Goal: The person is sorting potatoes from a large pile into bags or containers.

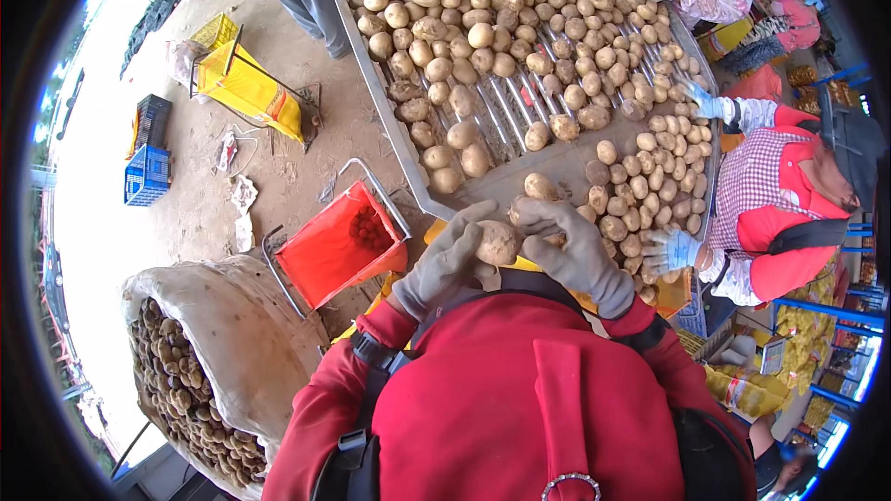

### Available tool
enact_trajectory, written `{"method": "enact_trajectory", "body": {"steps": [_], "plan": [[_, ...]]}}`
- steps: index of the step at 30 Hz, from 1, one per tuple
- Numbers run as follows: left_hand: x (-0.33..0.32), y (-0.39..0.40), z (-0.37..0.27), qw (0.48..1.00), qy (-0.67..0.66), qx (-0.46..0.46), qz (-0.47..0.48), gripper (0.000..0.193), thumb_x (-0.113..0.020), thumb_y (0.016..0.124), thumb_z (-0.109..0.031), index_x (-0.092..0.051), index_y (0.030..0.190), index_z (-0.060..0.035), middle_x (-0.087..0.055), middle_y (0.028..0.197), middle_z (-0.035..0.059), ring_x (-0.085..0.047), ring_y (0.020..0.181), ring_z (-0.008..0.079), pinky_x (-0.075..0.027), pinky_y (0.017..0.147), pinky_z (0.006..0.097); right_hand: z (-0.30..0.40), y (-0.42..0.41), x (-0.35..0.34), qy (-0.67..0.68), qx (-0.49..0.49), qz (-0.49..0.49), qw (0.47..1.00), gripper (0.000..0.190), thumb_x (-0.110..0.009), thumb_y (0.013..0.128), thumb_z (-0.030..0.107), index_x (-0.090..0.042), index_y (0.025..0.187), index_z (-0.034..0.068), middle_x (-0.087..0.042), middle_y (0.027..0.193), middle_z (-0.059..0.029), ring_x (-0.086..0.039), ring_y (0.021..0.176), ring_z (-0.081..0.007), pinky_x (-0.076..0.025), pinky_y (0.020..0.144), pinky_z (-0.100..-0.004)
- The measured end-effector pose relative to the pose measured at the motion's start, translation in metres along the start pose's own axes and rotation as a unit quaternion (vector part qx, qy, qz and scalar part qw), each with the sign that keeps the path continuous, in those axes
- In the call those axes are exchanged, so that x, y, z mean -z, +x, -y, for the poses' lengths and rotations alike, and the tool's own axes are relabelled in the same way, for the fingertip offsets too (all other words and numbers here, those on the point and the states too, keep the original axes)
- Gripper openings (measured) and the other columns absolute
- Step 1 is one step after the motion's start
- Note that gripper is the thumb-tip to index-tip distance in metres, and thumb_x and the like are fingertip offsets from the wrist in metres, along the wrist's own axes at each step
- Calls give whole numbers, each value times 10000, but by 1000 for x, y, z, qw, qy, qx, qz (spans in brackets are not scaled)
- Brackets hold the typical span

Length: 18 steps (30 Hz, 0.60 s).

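My left hand (445,261), in a grey work glove, holds a potato (498,243) between thumb and fingers, just above my waist. The potato has brown, rough patches on its skin. My right hand (581,250), gloved alike, is curled beside it, its thumb close to that potato. Part of another potato (514,211) shows at the right fingertips; whether the hand grips it is hidden. Past my hands, a single potato (540,186) lies on the metal sorting table (480,184). Smaller potatoes (616,206) are massed near my right hand.
Many potatoes cover the table's rollers (501,118). A co-worker's gloved hands (672,250) reach over from the right; others stand farther along. Left of me are a red bag on a metal frame (327,250), a yellow framed bag (250,87), blue crates (147,174) and a large potato sack (237,320).
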<state>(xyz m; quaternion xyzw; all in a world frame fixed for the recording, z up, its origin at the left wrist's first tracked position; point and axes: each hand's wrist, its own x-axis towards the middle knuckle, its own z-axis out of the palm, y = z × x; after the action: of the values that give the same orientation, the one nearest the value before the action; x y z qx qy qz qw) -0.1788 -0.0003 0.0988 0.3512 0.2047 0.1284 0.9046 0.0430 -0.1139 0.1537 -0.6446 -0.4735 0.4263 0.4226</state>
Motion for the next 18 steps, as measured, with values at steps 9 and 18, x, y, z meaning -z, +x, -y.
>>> {"method": "enact_trajectory", "body": {"steps": [9,18], "plan": [[-2,-9,-4,993,95,-65,26,746,-697,1090,-406,-382,1641,-14,-631,1448,115,-596,1337,199,-476,1152,362,-36,34,-24,-49,23,-40,998,194,-749,1034,264,-796,1080,82,-807,1002,-92,-775,939,-220,-603,847,-356],[161,-110,-16,877,199,-108,-424,381,-541,1163,-244,-574,1473,-25,-721,1259,134,-700,1213,235,-613,1008,429,-120,27,49,-243,-114,-51,962,250,-713,1030,332,-786,1070,97,-793,980,-160,-779,900,-334,-596,788,-417]]}}
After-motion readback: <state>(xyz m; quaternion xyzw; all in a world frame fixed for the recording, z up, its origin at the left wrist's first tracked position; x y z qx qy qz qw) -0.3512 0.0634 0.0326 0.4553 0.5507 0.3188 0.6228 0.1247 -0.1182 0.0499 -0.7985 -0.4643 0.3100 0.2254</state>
